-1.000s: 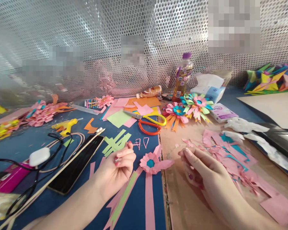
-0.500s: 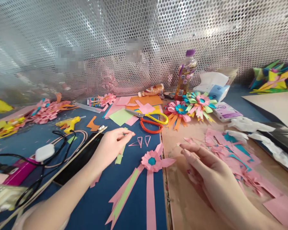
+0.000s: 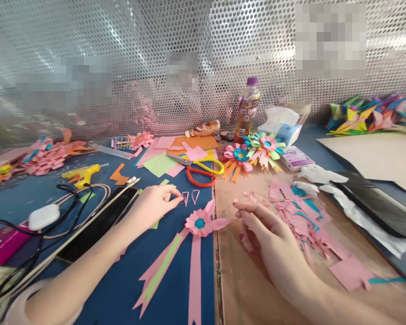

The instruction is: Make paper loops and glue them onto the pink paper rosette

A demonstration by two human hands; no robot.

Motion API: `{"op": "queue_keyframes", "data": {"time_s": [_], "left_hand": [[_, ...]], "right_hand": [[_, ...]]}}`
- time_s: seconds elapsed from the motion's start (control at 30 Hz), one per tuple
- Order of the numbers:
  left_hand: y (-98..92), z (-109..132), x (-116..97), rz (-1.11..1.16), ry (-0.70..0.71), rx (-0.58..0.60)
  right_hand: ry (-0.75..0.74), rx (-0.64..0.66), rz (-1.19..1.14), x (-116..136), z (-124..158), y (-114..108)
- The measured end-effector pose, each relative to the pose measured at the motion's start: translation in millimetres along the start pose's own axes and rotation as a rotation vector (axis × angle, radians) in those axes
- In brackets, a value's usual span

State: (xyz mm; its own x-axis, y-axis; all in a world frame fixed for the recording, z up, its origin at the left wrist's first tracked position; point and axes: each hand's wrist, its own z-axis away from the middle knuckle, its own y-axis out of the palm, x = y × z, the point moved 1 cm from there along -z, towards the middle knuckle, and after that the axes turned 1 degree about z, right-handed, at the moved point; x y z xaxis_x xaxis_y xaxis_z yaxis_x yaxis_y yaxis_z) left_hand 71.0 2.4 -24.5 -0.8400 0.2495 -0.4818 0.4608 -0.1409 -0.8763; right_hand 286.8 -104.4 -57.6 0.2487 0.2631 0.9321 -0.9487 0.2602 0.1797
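My left hand [image 3: 162, 201] is over the blue tabletop, thumb and fingers pinched at the narrow pink paper strip folded into a triangular loop [image 3: 185, 197]. A second pink loop [image 3: 195, 196] lies just right of it. Below them rests a pink paper flower [image 3: 200, 223] with a blue centre. Its pink ribbon tail [image 3: 194, 280] and a green-striped tail [image 3: 162, 266] point toward me. My right hand [image 3: 267, 230] hovers above the brown board, loosely curled with fingers apart; I see nothing held in it. Cut pink and blue paper scraps [image 3: 304, 212] lie right of it.
Scissors [image 3: 203, 171] lie on coloured paper sheets [image 3: 159, 165] ahead. Finished ribbon flowers [image 3: 265, 143], a drink bottle [image 3: 248, 110] and tissues [image 3: 282, 126] stand behind. At left are a yellow glue gun [image 3: 84, 175], a phone [image 3: 98, 225], a thin stick [image 3: 88, 232] and cables.
My left hand has moved down and closer to the pink loops, its fingertips now at the left one. My right hand keeps its pose. The view has turned somewhat to the right.
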Motion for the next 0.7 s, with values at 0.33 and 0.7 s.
{"op": "queue_keyframes", "data": {"time_s": [0.33,0.7], "left_hand": [[1.0,-0.9,-6.0,0.119,-0.092,0.018],[-0.3,-7.4,0.1,0.149,-0.264,-0.027]], "right_hand": [[0.015,0.031,0.004,-0.2,1.8,-1.1],[-0.009,0.034,0.035,3.5,3.2,-1.4]]}}
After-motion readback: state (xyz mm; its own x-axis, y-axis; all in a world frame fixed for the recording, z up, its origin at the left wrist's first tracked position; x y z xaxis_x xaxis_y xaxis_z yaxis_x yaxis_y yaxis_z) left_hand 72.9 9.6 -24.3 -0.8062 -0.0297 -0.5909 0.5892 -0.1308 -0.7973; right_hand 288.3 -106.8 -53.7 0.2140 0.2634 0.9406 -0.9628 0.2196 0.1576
